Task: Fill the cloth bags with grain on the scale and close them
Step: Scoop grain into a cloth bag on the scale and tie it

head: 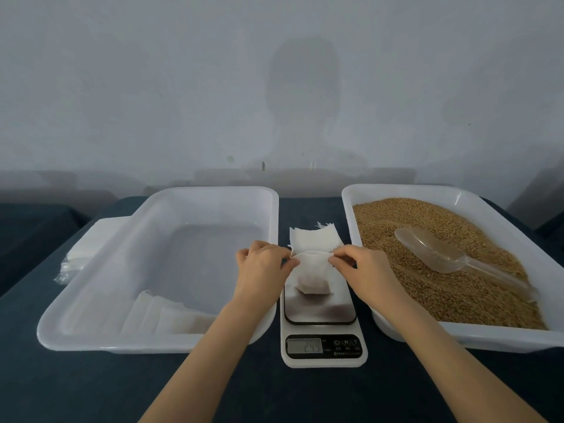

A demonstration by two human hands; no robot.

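Dark blue cloth covers the table (91,386), matte and faintly napped. On it, nearest of all, sits the scale (323,360), a white plastic slab with rounded corners; its grey display (304,345) shows digits too blurred to read. Its brushed steel platform (320,309) is square with soft corners.

A small white cloth bag (311,276) stands on the platform, plump and rounded at the base, its fabric thin and slightly sheer. The left hand (261,264) pinches the left side of the bag's mouth between thumb and curled fingers. The right hand (363,270) pinches the right side the same way. Both bare forearms reach in from the near edge.

Left of the scale lies a wide, translucent white plastic tray (91,341) with a smooth rolled rim. A few flat filled bags (164,315) lean in its near corner.

Right of the scale, a matching tray (457,337) holds golden-brown grain (427,239), granular and heaped. A clear plastic scoop (433,248) lies on it, handle toward the near right.

Just behind the scale rests a stack of empty bags (311,238), flat, with frayed threads at one corner. Beyond the left tray's far corner sits a pile of pale flat packs (82,251). A plain grey wall (183,87) closes the back.
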